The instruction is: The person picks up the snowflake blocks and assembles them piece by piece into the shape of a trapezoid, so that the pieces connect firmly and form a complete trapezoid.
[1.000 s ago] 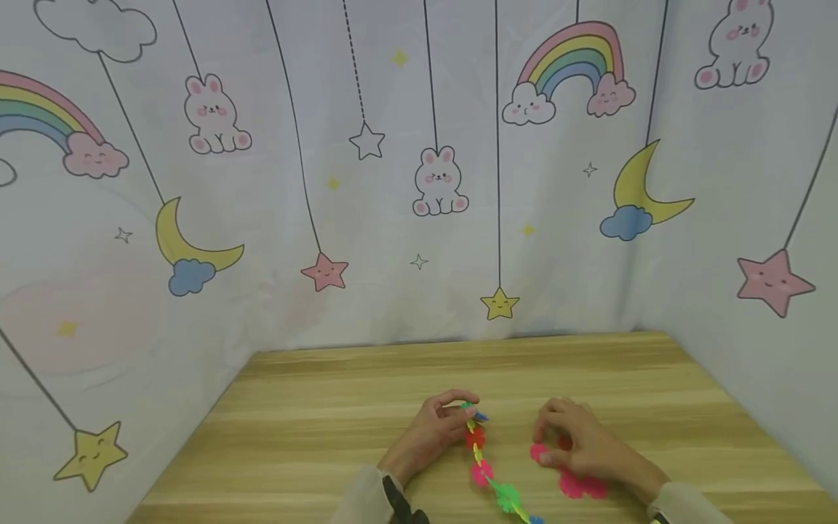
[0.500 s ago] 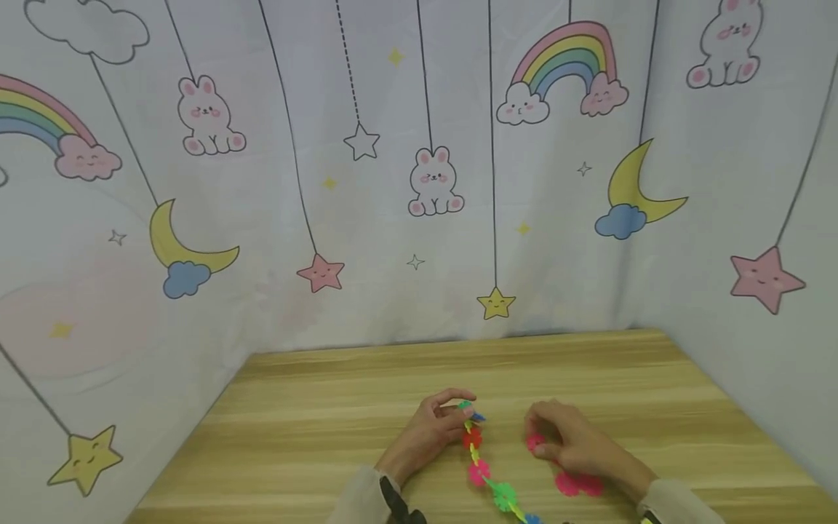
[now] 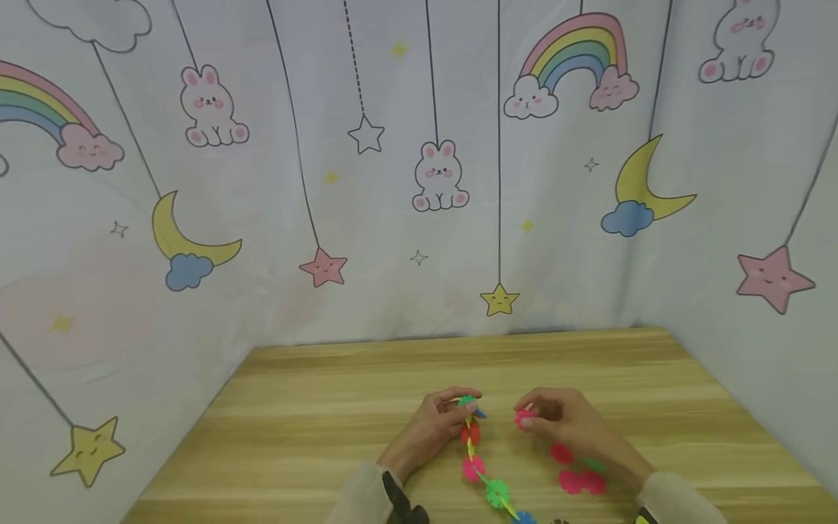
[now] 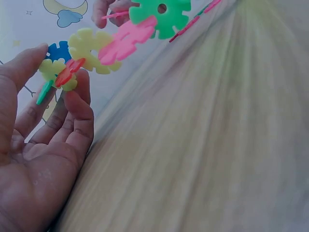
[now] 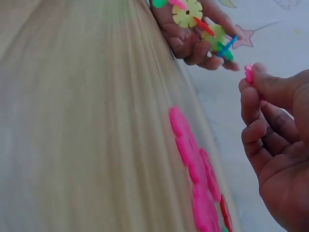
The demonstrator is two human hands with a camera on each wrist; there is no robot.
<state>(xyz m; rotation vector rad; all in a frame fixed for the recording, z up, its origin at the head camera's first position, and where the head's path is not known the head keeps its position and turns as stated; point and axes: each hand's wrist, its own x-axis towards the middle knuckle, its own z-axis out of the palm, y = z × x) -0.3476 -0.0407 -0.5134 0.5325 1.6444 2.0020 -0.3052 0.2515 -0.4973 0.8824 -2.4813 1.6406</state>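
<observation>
My left hand (image 3: 428,422) pinches the far end of a chain of interlocking snowflake discs (image 3: 497,493) in green, blue, yellow, red and pink. From there the chain trails toward the table's near edge. In the left wrist view, thumb and fingers grip a small yellow disc (image 4: 50,70) beside a blue disc (image 4: 59,51). My right hand (image 3: 576,429) holds a single pink snowflake disc (image 3: 524,419) between thumb and index finger. It faces the chain's end, with a gap between them. The right wrist view shows this pink disc (image 5: 248,73) edge-on.
Loose pink discs (image 3: 572,482), a red disc (image 3: 561,453) and a green disc (image 3: 594,463) lie on the wooden table (image 3: 314,437) beneath my right forearm. A brown piece (image 3: 560,521) shows at the bottom edge. A cartoon-printed curtain (image 3: 380,306) encloses the table.
My right hand has lifted the pink disc away from the loose discs and moved it left and forward, toward the chain's end. My left hand has kept its grip nearly still.
</observation>
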